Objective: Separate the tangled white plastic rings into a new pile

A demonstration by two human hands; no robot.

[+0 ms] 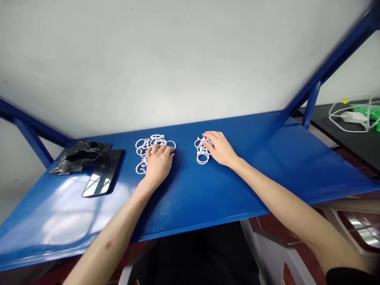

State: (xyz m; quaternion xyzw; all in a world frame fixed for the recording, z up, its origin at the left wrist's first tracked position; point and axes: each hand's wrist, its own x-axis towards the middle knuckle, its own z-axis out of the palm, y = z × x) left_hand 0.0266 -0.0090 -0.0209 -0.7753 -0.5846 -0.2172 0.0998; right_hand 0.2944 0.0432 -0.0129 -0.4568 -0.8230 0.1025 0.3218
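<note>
Two heaps of white plastic rings lie on a blue shelf (267, 166). My left hand (158, 162) rests on the larger left heap (142, 147), fingers curled down onto the rings. My right hand (221, 149) lies on the smaller right heap (202, 154), fingers stretched forward and pressing on the rings. Whether either hand has a ring pinched is hidden by the fingers.
A black phone (103, 176) lies at the left, next to a crumpled black plastic bag (78, 156). Blue frame struts (310, 105) rise at both ends. A white charger with cable (353, 116) sits on a dark table at the right. A grey chair (276, 253) stands below.
</note>
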